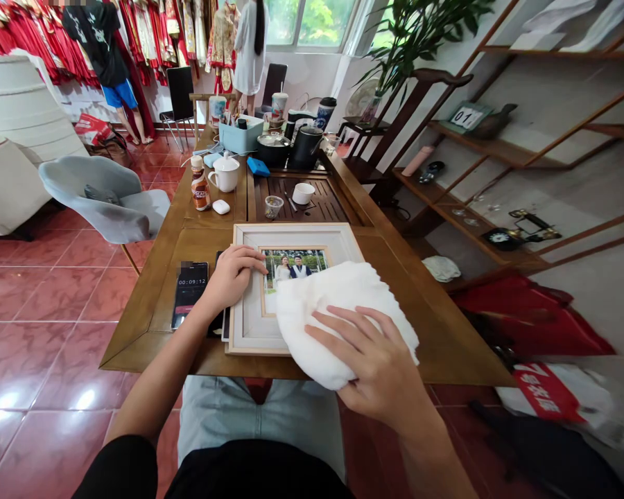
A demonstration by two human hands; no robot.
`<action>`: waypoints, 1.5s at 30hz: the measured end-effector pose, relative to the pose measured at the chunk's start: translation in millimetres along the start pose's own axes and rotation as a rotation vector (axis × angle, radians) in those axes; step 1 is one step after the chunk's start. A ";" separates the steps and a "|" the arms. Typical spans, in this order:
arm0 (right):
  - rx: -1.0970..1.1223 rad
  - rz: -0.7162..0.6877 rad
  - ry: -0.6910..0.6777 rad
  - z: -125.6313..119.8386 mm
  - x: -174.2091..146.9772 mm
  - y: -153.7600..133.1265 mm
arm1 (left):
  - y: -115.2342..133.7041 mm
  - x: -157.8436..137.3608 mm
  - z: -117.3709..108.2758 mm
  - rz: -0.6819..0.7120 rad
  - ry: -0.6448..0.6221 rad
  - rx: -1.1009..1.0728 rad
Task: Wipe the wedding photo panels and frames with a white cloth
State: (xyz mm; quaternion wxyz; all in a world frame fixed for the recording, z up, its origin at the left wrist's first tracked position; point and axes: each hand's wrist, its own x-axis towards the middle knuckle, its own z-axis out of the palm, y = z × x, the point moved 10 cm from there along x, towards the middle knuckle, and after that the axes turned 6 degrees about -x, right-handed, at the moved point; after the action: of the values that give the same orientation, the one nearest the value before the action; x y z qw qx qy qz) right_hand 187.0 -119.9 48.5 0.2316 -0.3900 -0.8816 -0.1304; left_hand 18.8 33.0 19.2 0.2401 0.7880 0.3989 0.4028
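Note:
A pale wooden picture frame [296, 232] lies flat on the wooden table, with a photo [301, 262] of two people in its middle. My left hand [234, 274] rests across the frame's left side, fingers laid over the border and nothing held in them. In my right hand [374, 353] is a white cloth [343, 291], fingers spread on top and the thumb hidden. This cloth covers the lower right part of the frame and hangs past the table's near edge. Left of my left forearm lies a phone [190, 294] showing a timer.
Beyond the frame are a tea tray [333, 197], a white bowl [304, 193], a small plastic cup [273, 206], a lidded mug [225, 172] and a bottle [200, 184]. A grey chair [104, 197] stands left, shelves [489, 145] right. Two people are far back.

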 end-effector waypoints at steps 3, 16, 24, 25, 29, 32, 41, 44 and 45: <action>0.035 -0.039 0.004 5.7 10.4 -11.2 | 0.1 -0.9 0.7 -0.008 -0.006 0.016; 0.043 -0.062 -0.010 9.9 13.0 -12.0 | 27.4 -3.8 4.7 0.185 -0.107 -0.041; -0.120 0.046 0.010 -11.6 -5.5 28.6 | 22.4 -3.4 8.1 0.172 -0.143 -0.021; -0.132 0.049 0.013 -13.1 -6.2 30.6 | 22.1 -3.8 7.7 0.180 -0.141 -0.030; -0.117 0.033 0.001 -8.8 -5.1 25.5 | 22.1 -4.4 6.6 0.194 -0.126 -0.039; -0.068 0.006 -0.010 -0.6 -0.9 12.8 | 25.9 -3.6 5.9 0.211 -0.108 -0.045; 0.002 -0.033 -0.005 16.8 22.7 -19.2 | 25.4 -3.5 2.7 0.227 -0.047 -0.064; -0.002 -0.029 -0.004 16.8 23.8 -18.2 | 24.1 -3.4 2.0 0.220 -0.049 -0.081; -0.011 -0.029 -0.008 15.9 22.9 -16.6 | 24.0 -3.4 2.1 0.218 -0.054 -0.082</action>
State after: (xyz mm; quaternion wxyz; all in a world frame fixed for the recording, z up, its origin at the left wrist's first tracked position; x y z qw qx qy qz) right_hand 156.2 -110.0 45.7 0.2242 -0.3790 -0.8873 -0.1370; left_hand 29.8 16.4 33.3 0.2377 0.8268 0.2872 0.4213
